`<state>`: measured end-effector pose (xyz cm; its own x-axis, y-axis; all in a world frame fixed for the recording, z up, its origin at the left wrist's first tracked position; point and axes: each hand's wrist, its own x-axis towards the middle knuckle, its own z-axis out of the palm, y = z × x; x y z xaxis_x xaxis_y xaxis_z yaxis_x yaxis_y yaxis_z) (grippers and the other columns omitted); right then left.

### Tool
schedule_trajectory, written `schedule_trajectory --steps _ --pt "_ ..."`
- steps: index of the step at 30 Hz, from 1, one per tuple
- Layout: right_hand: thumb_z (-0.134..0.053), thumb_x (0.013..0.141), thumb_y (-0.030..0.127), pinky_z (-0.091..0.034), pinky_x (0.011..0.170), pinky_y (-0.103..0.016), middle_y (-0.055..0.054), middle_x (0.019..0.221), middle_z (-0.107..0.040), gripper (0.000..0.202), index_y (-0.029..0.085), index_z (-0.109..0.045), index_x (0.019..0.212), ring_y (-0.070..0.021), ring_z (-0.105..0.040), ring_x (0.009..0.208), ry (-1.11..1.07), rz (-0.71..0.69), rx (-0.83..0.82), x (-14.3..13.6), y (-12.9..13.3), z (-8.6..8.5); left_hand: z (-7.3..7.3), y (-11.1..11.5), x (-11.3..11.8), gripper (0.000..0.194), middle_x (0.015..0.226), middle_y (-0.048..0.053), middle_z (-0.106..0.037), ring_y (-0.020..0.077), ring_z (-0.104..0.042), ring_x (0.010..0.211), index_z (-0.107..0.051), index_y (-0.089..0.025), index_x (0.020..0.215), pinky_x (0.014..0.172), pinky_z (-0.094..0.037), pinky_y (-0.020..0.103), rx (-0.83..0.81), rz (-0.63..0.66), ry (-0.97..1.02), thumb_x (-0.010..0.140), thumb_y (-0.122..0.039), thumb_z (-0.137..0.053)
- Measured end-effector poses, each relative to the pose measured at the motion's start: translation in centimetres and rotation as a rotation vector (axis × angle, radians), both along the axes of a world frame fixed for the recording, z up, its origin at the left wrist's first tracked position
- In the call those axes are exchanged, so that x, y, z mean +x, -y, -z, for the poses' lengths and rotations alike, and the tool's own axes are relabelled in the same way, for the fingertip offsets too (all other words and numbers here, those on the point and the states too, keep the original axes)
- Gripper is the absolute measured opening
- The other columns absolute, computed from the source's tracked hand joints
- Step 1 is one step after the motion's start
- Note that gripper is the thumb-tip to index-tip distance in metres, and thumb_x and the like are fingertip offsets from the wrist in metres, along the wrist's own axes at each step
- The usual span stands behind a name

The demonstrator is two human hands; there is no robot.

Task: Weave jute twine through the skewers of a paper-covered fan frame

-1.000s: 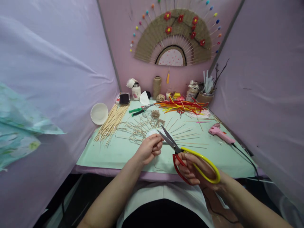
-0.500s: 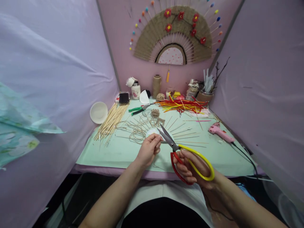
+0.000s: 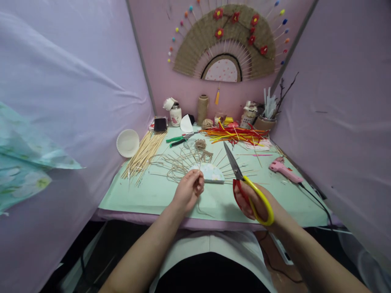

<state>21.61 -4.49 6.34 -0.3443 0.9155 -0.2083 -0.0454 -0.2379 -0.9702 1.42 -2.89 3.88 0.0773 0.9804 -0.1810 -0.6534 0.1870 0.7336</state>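
Note:
My left hand is closed in a pinch on thin twine, whose loose end hangs below the fingers onto the table. Just behind it lies a half-round, pale floral piece with thin sticks fanned out from its curved edge. Loops of twine lie over the sticks on the left. On the right, my right hand grips the red and yellow handles of scissors. The blades are together and point up and away, apart from the twine.
Bamboo sticks and green-handled pliers lie at the left. Red and yellow strips are heaped at the back, near a twine spool. A pink glue gun with a cord rests at the right. A decorated fan hangs behind.
The scissors have moved right, away from my left hand, and their blades have closed. My left hand has shifted slightly, uncovering more of the floral piece.

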Motion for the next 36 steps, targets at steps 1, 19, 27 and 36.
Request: schedule_trajectory --steps 1,19,27,36 --pt "-0.061 0.079 0.060 -0.026 0.034 -0.018 0.007 0.047 -0.047 0.041 0.020 -0.052 0.077 -0.0051 -0.033 0.034 0.047 0.005 0.036 -0.2 -0.1 0.2 -0.4 -0.2 -0.1 0.025 0.060 -0.003 -0.056 0.0034 -0.048 0.049 -0.057 -0.015 0.074 0.047 -0.037 0.013 -0.018 -0.015 0.036 0.071 -0.030 -0.077" --pt "-0.072 0.073 0.049 -0.038 0.043 -0.024 -0.009 0.103 -0.070 0.041 0.020 -0.048 0.091 -0.0053 -0.044 0.045 -0.012 0.055 0.127 -5.0 0.6 2.1 -1.9 -2.2 -0.7 0.015 0.092 0.002 -0.070 0.0153 -0.068 0.092 -0.062 -0.017 0.083 0.089 -0.052 0.034 -0.020 -0.216 0.146 0.075 -0.019 -0.074" --pt "-0.083 0.061 0.039 -0.040 0.049 -0.023 -0.006 0.100 -0.069 0.048 0.021 -0.047 0.088 -0.0084 -0.051 0.056 0.029 0.151 0.166 -7.6 -1.8 4.7 -2.7 -2.0 0.2 0.013 0.088 0.002 -0.069 0.0130 -0.068 0.088 -0.062 -0.015 0.080 0.089 -0.052 0.030 -0.019 -0.280 0.168 0.075 -0.017 -0.074" --pt "-0.079 0.064 0.047 -0.036 0.044 -0.023 0.003 0.071 -0.061 0.045 0.022 -0.046 0.081 -0.0079 -0.045 0.048 0.088 0.167 0.178 -6.6 -2.0 3.4 -2.3 -2.4 -2.8 0.011 0.077 0.000 -0.068 0.0101 -0.068 0.074 -0.064 -0.014 0.082 0.079 -0.056 0.026 -0.045 -0.253 0.151 0.076 -0.016 -0.073"
